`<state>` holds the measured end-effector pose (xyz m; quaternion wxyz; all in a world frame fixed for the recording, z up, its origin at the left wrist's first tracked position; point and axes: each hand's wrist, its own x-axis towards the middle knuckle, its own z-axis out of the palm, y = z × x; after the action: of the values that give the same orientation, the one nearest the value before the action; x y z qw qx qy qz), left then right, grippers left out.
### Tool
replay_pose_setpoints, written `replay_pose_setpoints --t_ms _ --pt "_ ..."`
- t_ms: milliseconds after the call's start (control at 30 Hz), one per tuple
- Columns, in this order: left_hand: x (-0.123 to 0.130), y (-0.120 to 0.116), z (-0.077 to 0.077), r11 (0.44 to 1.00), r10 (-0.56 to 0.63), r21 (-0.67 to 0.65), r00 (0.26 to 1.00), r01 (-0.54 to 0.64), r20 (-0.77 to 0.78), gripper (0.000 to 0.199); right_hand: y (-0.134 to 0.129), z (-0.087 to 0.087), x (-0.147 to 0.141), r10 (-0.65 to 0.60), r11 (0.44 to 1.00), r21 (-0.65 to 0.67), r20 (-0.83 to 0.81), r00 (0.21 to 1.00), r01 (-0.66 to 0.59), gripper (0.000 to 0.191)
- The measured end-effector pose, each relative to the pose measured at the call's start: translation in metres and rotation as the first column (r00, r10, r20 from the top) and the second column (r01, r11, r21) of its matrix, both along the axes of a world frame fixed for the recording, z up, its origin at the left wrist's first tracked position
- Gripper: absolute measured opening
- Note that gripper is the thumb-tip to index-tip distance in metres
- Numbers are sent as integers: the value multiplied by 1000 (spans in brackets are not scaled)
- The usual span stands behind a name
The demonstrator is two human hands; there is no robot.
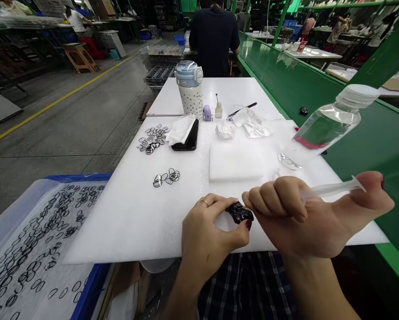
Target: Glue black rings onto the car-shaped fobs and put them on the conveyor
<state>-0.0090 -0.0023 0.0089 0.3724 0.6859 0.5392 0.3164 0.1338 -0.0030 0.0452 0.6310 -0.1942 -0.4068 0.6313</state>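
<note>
Between the thumb and fingers of my left hand point(202, 233) is a small glossy black piece point(240, 213), held above the front of the white foam sheet point(136, 226). My right hand point(314, 222) is wrapped round a translucent syringe point(333, 190), its thumb at the flanged end. The syringe's front end is hidden by the fingers, which come close to the black piece; whether the tip touches it I cannot tell. A white foam block point(236, 162) lies just beyond both hands. Thin black rings point(166, 177) lie in a small group to the left.
A clear bottle point(329, 126) stands at right by the green side panel point(353, 155). Farther back are a tumbler point(191, 95), a phone point(192, 138) under tissue, crumpled tissue point(225, 130) and tweezers point(241, 110). A blue-edged tray point(96, 275) of black rings sits lower left.
</note>
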Motion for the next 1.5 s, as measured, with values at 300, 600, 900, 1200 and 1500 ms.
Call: replay_pose_setpoints --t_ms 300,600,900,1200,1500 --pt "0 1 -1 1000 11 24 999 -11 -30 23 1 -5 -6 -17 1000 4 15 1000 17 64" --pt "2 0 -4 1000 4 25 1000 -4 -24 28 -2 -3 -7 -50 999 -5 55 997 50 62" --pt "-1 -1 -3 1000 0 18 1000 0 -16 27 -2 0 -10 -109 993 -28 80 991 112 63" --pt "1 0 -3 999 0 34 1000 0 -6 27 -4 1 -10 -126 991 -30 97 987 129 64" --pt "0 0 -2 1000 -1 29 1000 1 -15 28 -8 9 -9 -167 978 -99 160 973 184 60"
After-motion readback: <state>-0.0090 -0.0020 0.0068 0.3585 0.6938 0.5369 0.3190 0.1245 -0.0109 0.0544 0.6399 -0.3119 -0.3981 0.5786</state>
